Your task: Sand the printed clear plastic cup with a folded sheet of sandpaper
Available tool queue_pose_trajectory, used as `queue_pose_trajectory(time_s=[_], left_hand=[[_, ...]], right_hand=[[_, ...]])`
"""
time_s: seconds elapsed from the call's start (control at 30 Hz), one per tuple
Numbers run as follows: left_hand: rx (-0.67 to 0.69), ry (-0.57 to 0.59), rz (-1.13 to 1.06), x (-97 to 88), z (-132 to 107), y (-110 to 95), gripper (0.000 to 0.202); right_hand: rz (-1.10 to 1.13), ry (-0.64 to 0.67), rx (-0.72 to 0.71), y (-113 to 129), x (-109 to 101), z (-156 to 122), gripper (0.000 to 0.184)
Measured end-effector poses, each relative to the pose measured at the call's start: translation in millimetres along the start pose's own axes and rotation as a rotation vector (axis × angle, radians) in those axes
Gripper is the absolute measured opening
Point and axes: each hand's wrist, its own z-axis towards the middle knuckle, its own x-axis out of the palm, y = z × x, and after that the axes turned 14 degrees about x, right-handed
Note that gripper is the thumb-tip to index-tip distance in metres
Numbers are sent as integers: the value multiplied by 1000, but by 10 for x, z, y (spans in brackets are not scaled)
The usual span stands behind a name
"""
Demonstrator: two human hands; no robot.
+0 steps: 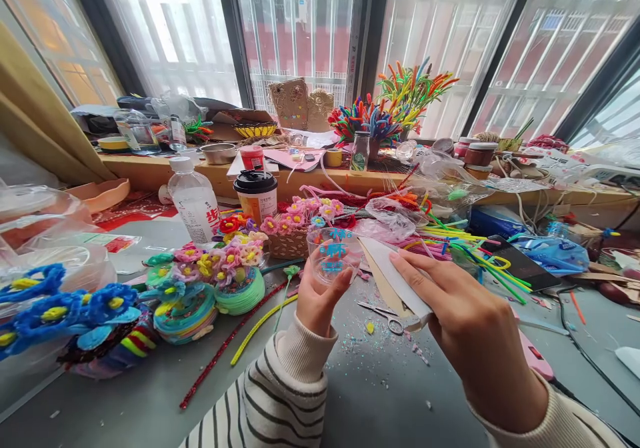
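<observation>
My left hand [320,301] is wrapped round a clear plastic cup [333,251] with blue lettering, in the middle of the head view. Pinched in my right hand [467,315] is a folded piece of white paper or card [393,271] with a beige inner side. Its far corner comes close to the cup's rim; I cannot tell if they touch. Small scissors [393,321] lie on the table below the paper, partly covered by it. A green flower on a stem [290,273] lies just left of my left hand.
Several pots with fuzzy pipe-cleaner flowers [240,291] stand at left, near a water bottle [193,201] and a lidded coffee cup [256,195]. Loose pipe cleaners [480,251] and a dark phone [523,265] lie at right. Red [225,348] and yellow [263,328] stems lie in front.
</observation>
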Motion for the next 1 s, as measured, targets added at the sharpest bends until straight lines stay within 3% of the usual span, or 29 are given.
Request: queue_pose_trajectory(time_s=[0.2,0.5,1.0], left_hand=[[62,-9,34,-9,6,21,56],[265,4,112,15,-3,21,48],[400,-39,228,-20,-1,90,60]], right_hand=[[14,-9,-47,60,-30,6,36],[-31,-14,-57,58,26,1,36],[52,46,-42,-27,90,-16,37]])
